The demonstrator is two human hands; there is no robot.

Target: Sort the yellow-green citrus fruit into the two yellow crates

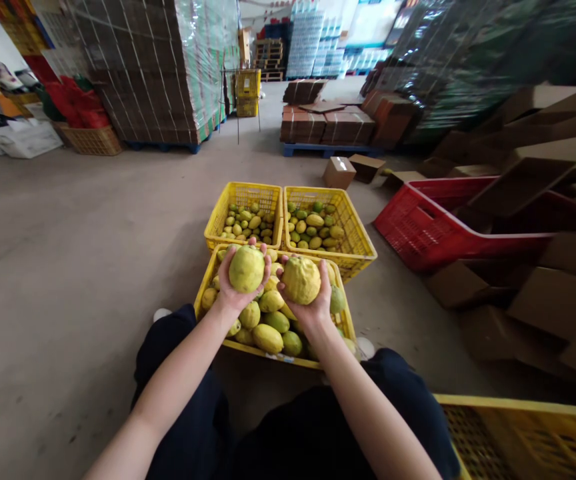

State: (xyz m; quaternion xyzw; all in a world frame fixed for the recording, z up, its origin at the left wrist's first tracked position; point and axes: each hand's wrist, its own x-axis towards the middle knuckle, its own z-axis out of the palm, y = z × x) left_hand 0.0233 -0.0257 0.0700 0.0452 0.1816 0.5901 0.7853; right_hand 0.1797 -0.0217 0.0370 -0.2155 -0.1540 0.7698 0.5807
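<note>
Left hand (229, 295) cups a smooth, round yellow-green fruit (247, 269); right hand (321, 304) cups a lumpy, round yellow fruit (301, 280). Side by side, above near yellow plastic crate (301, 363).

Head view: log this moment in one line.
left hand: holds smoother fruit; right hand: holds bumpy fruit; near yellow crate: more fruit inside, below hands
</note>
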